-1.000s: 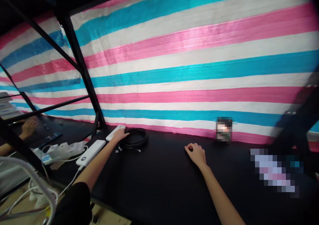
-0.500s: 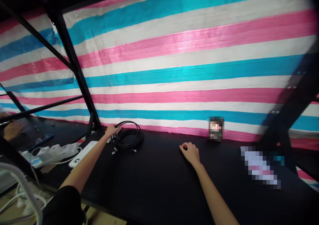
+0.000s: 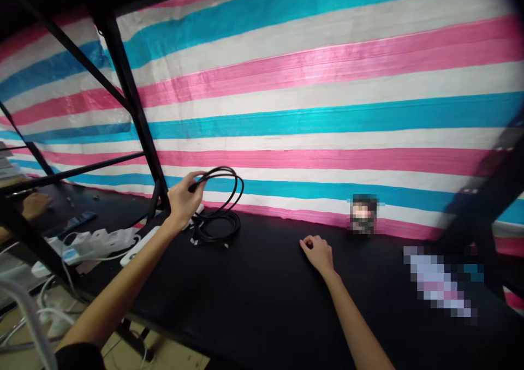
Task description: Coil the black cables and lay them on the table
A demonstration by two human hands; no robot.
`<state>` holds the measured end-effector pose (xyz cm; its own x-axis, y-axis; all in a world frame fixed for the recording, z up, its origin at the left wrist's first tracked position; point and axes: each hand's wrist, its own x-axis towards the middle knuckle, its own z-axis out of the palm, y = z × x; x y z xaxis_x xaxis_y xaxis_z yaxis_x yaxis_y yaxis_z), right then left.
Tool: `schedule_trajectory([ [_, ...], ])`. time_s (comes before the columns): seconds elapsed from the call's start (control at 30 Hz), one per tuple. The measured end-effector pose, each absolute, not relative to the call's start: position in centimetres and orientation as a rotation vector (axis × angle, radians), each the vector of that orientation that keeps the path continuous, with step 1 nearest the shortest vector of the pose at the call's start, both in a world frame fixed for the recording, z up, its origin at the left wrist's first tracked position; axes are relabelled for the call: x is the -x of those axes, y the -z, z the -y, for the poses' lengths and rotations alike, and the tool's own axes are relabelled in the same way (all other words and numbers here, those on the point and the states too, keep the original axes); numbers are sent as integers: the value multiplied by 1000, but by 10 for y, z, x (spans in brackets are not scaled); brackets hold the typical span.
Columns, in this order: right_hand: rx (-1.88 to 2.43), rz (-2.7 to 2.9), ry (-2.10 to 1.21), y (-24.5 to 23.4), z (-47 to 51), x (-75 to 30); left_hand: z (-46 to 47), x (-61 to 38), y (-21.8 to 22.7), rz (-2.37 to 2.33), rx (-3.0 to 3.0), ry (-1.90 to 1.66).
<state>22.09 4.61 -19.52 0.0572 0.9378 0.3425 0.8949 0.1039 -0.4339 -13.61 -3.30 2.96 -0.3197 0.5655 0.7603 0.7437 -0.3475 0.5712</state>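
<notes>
Black coiled cable (image 3: pixel 238 187) hangs from my left hand (image 3: pixel 186 198), whose fingers are closed on its upper loops above the table. More black cable (image 3: pixel 235 230) lies coiled on the table just below, with small pale ends (image 3: pixel 194 242) beside it. My right hand (image 3: pixel 318 253) rests on the black tabletop (image 3: pixel 254 299), fingers curled with thumb and forefinger close together. Whether anything small is between them cannot be made out.
Left of my forearm lie a white box-shaped device (image 3: pixel 133 250) and a white power strip with plugs (image 3: pixel 98 240). A co-worker's hand (image 3: pixel 36 205) is at far left. Black frame posts (image 3: pixel 137 108) stand before a striped sheet (image 3: pixel 307 108). Blurred-out items (image 3: pixel 440 282) lie right.
My left hand has risen from the table, lifting loops of the black cable out of the coil. My right hand stays in about the same place. The view has shifted slightly.
</notes>
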Motion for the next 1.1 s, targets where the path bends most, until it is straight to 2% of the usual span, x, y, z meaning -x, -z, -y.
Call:
schedule_trajectory([
  [0.1,1750,1775,-204,193,-47,-220,42,118,-41,1496,1633,2206],
  [0.2,1563,1593,-612,179,-44,-210,40,93,-34,1547,1688,2678],
  [0.37,760,1200,-1822,138,-21,-188,23,42,40,1872,1810,2836],
  [0.47,541,1187,-2145,127,-9,-184,17,25,94,2144,1795,2856],
  [0.53,667,1246,-2106,133,-7,-184,17,24,120,2320,1831,2810],
  [0.63,955,1278,-1880,151,-15,-189,21,36,137,2488,1959,2689],
  [0.77,1068,1213,-1690,162,-27,-199,27,65,128,2528,2152,2512],
  [0.97,1025,1065,-1564,142,-25,-227,39,116,108,2415,2204,2410],
  [1.03,1071,1060,-1466,134,-23,-236,43,133,110,2403,2043,2398],
  [1.1,1144,1062,-1331,124,-19,-243,46,150,115,2362,1638,2486],
])
